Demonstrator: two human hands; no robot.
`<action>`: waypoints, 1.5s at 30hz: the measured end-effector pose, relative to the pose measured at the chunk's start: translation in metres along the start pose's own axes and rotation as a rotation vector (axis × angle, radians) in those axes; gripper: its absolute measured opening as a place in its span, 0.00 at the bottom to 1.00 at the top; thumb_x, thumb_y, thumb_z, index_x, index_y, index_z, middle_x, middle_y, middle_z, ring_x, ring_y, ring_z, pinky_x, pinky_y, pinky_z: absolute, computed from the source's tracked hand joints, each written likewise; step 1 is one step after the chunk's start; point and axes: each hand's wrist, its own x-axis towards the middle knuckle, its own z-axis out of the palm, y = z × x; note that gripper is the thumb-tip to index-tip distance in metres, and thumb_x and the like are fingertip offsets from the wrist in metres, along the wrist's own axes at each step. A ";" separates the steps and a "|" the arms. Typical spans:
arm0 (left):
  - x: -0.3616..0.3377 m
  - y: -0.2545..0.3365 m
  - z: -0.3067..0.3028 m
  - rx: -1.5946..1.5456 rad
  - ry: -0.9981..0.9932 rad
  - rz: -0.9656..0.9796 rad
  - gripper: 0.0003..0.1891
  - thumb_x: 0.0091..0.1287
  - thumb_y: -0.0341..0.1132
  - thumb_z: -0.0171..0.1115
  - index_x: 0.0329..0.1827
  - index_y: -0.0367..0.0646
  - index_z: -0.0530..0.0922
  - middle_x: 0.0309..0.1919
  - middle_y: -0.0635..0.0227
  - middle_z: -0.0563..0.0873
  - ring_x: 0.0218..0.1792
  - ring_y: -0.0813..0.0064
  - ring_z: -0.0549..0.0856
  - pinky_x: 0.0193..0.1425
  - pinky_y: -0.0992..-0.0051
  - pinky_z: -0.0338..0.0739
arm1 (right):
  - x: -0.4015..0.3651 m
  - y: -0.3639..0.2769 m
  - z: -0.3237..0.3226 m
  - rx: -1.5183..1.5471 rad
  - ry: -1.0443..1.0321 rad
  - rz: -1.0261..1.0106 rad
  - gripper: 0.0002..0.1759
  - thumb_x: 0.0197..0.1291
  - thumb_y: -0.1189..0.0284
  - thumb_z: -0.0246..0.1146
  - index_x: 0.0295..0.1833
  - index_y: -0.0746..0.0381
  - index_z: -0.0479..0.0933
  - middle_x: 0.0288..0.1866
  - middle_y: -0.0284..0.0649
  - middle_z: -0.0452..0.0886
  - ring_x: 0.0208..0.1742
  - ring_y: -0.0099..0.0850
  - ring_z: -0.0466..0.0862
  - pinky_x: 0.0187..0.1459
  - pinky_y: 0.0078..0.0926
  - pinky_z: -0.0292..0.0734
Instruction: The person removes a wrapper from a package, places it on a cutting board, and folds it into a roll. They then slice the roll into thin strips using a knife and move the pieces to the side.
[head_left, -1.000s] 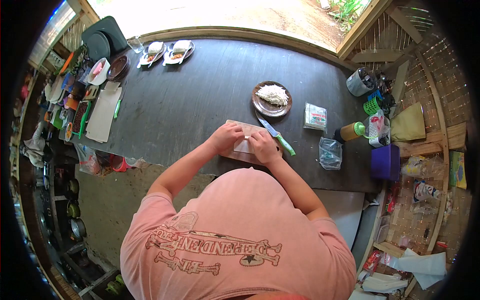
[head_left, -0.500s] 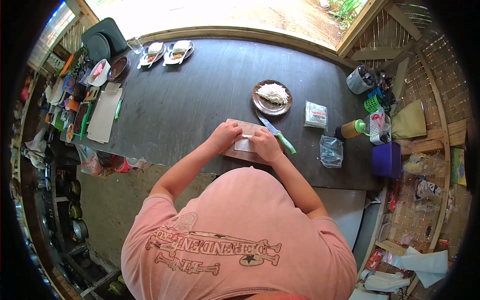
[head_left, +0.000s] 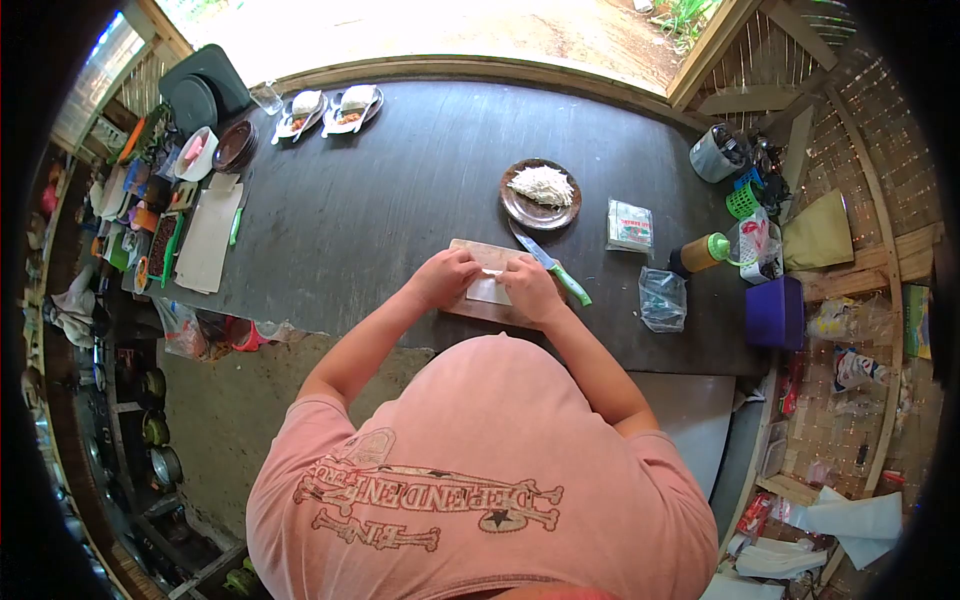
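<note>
A small white sheet [head_left: 487,291], flat and pale, lies on a wooden cutting board [head_left: 490,253] at the table's near edge. Over its far edge both hands are bent with fingers closed. My left hand [head_left: 447,278] pinches the sheet's left side, and my right hand [head_left: 531,288] pinches its right side; a bit of white shows between the fingertips. Whether anything lies inside the sheet is hidden. Right of the board rests a knife [head_left: 571,284] with a green handle, its blade pointing towards a brown plate [head_left: 543,220] heaped with white shreds [head_left: 541,186].
To the right lie a wrapped square packet [head_left: 629,226], a clear plastic bag [head_left: 663,300], a green-capped bottle [head_left: 703,254] and a purple container [head_left: 774,313]. Two plates of food [head_left: 354,107] stand far left. Another green-handled knife [head_left: 236,226] lies beside a pale board [head_left: 207,240].
Both hands keep nearly the same pose at the sheet, with only slight finger movement. The view has shifted a little; objects on the table stay in place.
</note>
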 end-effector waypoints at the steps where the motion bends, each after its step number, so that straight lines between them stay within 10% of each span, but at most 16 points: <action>1: 0.001 0.000 -0.001 0.001 0.000 -0.001 0.05 0.74 0.35 0.71 0.42 0.45 0.87 0.41 0.62 0.89 0.45 0.56 0.90 0.54 0.57 0.86 | 0.000 0.000 0.001 0.001 0.000 -0.001 0.07 0.63 0.73 0.70 0.36 0.54 0.94 0.37 0.37 0.88 0.48 0.40 0.87 0.54 0.41 0.84; 31: 0.029 0.002 -0.006 -0.072 -0.115 -0.235 0.07 0.65 0.40 0.80 0.42 0.51 0.95 0.40 0.66 0.92 0.48 0.58 0.91 0.54 0.57 0.86 | 0.013 -0.007 0.004 0.032 -0.054 0.350 0.07 0.66 0.69 0.73 0.40 0.61 0.91 0.43 0.44 0.89 0.51 0.49 0.89 0.55 0.48 0.87; 45: 0.016 0.004 0.001 -0.102 0.030 0.005 0.05 0.65 0.29 0.77 0.41 0.45 0.90 0.40 0.63 0.90 0.47 0.53 0.89 0.57 0.56 0.85 | -0.002 -0.016 0.010 -0.182 0.033 0.003 0.07 0.66 0.70 0.64 0.40 0.58 0.87 0.46 0.40 0.85 0.54 0.40 0.87 0.53 0.42 0.87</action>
